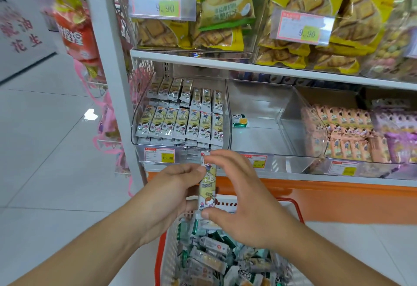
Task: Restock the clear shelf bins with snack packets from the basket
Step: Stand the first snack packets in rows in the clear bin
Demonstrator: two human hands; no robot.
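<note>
I hold a long cream snack packet [208,186] with a cartoon face upright between both hands, just above the basket [296,209]. My left hand [173,193] pinches its upper part; my right hand [243,200] grips it top and bottom with fingers and thumb. The red-rimmed basket holds several mixed packets [214,256]. Straight ahead, the left clear bin [137,114] is packed with rows of matching cream packets [180,123]. The middle clear bin [279,114] holds one small green packet [239,121].
To the right, another clear bin holds pink packets [343,134] and purple ones [397,137]. The upper shelf carries bins of yellow biscuit bags [316,26]. An orange shelf base [338,200] runs behind the basket. White tiled floor [56,150] lies to the left.
</note>
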